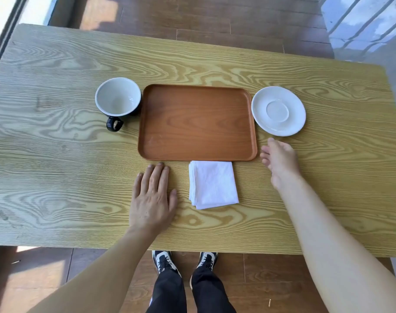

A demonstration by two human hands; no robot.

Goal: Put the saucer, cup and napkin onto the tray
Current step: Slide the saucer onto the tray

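Reaching toward the saucer [278, 110] right of the tray [160, 143], the right hand [280, 159] is open and empty; judged best gripped by its rim. Left hand [152, 197] lies flat, empty, on the tabletop [57, 154].

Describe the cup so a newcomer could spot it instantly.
Start at the orange-brown tray in the middle of the wooden table. The cup stands just off its left edge, upright and empty. It alone is black outside, white inside, with a black handle pointing towards the person.

Right hand [280, 160] fingertips curl under palm, hidden. Cup [118, 97] dark outer wall mostly hidden behind own rim. Table [57, 154] left, right ends cut off by frame.
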